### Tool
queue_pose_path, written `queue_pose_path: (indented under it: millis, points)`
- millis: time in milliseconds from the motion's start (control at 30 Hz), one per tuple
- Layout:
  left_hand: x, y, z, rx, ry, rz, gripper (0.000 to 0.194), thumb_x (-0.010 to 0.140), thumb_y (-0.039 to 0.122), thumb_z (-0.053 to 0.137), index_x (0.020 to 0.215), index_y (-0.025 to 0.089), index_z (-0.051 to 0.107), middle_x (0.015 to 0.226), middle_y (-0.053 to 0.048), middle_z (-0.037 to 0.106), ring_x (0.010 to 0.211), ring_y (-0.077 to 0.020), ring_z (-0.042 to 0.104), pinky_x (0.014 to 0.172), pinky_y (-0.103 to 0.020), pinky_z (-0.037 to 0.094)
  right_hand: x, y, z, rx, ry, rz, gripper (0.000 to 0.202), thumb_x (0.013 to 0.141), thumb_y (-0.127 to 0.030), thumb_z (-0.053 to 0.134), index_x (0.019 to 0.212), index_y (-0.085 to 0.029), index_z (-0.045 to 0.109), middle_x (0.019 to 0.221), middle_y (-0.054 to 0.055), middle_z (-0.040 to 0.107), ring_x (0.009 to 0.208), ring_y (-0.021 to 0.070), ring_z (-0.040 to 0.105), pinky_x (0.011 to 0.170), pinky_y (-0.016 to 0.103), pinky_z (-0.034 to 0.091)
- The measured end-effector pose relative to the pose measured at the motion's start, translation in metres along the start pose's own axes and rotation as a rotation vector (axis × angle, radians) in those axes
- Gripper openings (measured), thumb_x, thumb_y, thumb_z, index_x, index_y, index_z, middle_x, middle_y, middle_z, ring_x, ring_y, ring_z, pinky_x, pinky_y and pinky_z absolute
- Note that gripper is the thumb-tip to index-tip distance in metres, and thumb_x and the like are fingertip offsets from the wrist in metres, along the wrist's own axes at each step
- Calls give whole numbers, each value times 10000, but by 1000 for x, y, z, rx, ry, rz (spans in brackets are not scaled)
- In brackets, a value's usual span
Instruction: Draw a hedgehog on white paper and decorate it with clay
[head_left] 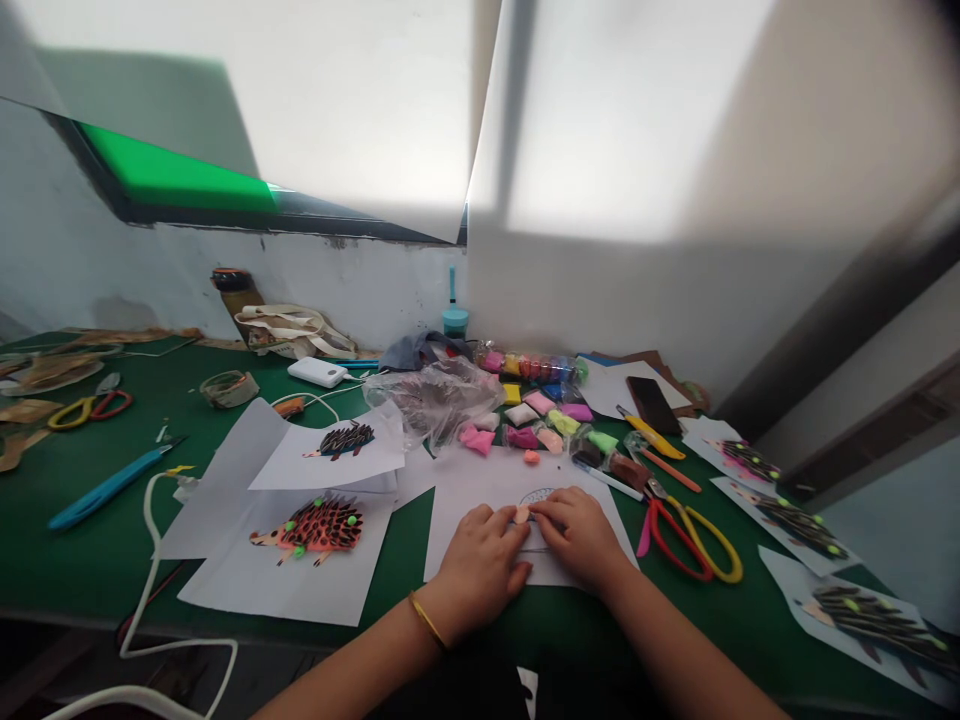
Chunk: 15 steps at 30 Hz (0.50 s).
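Observation:
A sheet of white paper with a blue-dotted outline drawing lies in front of me. On the drawing's left end sits a small flat piece of peach clay. My left hand rests on the paper, fingers stretched and lying flat, fingertips at the clay's left side. Bent fingers of my right hand pinch at the clay's right edge and cover part of the drawing. Just beyond the sheet's middle is a lump of orange clay.
Small clay packets and a crumpled plastic bag lie behind the sheet. Red-yellow scissors, a white marker and a yellow cutter are to the right. Hedgehog pictures lie on both sides; a white cable runs at left.

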<state>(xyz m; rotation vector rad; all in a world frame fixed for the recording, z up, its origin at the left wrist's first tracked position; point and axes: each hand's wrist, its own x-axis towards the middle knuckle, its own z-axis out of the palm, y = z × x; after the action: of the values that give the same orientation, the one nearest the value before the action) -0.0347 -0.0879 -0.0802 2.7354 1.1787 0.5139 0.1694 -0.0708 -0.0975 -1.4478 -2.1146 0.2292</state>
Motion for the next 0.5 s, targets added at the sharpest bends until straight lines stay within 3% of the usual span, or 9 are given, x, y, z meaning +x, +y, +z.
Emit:
queue_pose_path:
  millis: [500]
  points:
    - [1, -1, 1, -1, -8, -6, 474, 840, 362, 637, 1283, 250, 510, 1316, -59, 534, 1066, -277, 496, 973, -440, 396, 1, -2, 2, -2, -49, 37, 293, 893, -230, 519, 1076, -290, 740, 883, 42, 678, 876, 214, 564, 822, 351, 404]
